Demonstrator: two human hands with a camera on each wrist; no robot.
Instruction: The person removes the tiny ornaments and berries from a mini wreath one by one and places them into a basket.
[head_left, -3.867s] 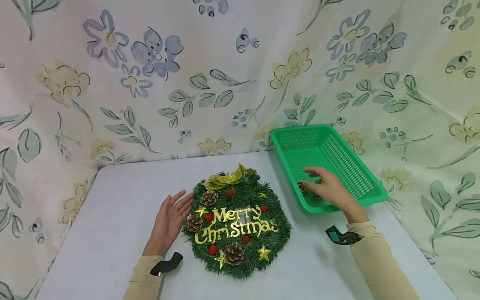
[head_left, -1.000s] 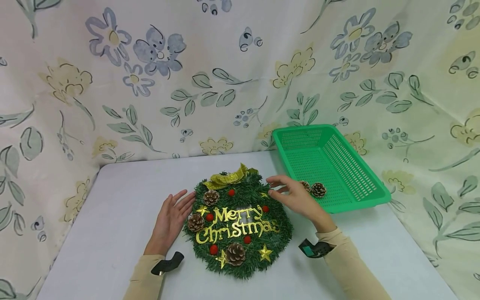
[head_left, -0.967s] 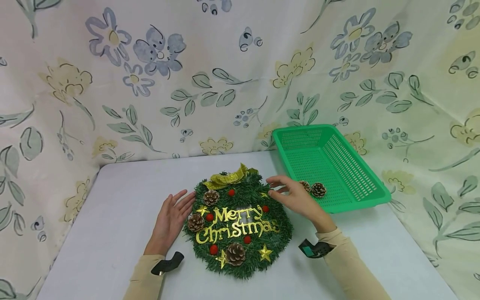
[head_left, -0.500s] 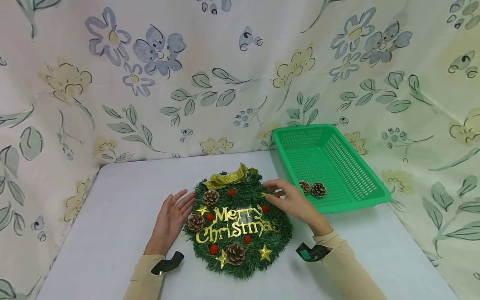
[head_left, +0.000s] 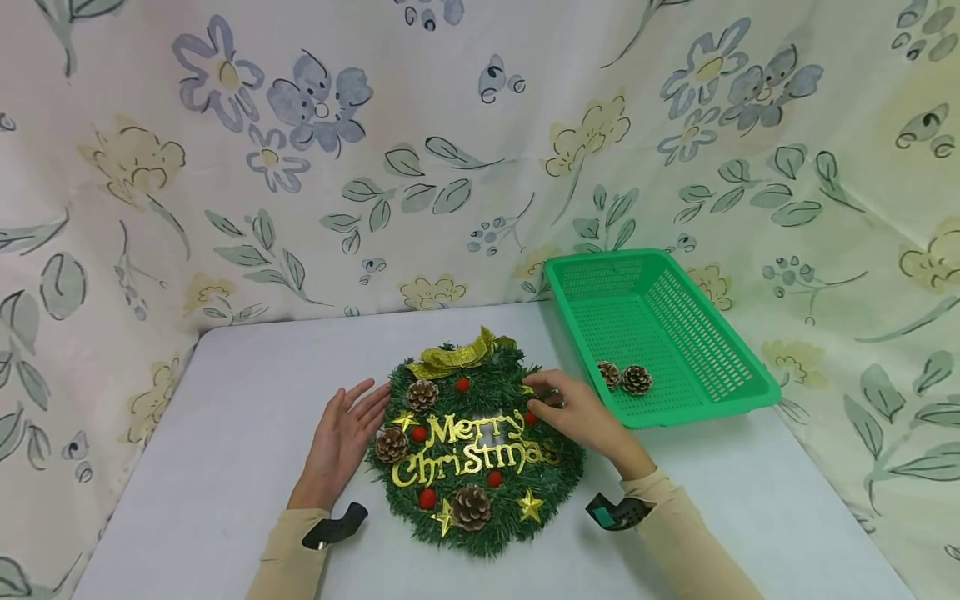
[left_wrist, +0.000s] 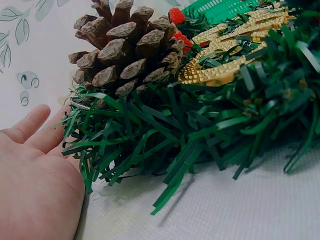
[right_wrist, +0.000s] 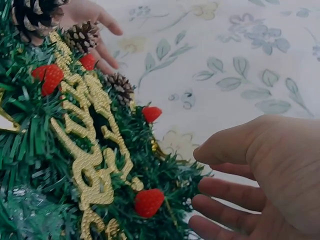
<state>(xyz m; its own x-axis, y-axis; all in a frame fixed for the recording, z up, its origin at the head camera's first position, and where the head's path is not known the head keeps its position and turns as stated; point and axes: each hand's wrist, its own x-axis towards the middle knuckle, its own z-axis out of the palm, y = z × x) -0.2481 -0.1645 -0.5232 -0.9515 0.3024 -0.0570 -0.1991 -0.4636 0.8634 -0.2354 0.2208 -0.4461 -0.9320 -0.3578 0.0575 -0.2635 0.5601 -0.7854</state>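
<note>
Left grip (head_left: 342, 443), right grip (head_left: 583, 410), wreath (head_left: 459, 482) between them

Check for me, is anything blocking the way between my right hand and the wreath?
Nothing visible is. In the head view your right hand overlaps the right edge of the wreath, and no object shows between them. The green basket sits off to the right, not between.

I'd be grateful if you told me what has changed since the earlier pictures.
The right hand has moved left, from the green basket to the right side of the wreath. It no longer covers the pine cones there, and nothing shows in its grasp. The left hand, wreath and basket stayed put.
</note>
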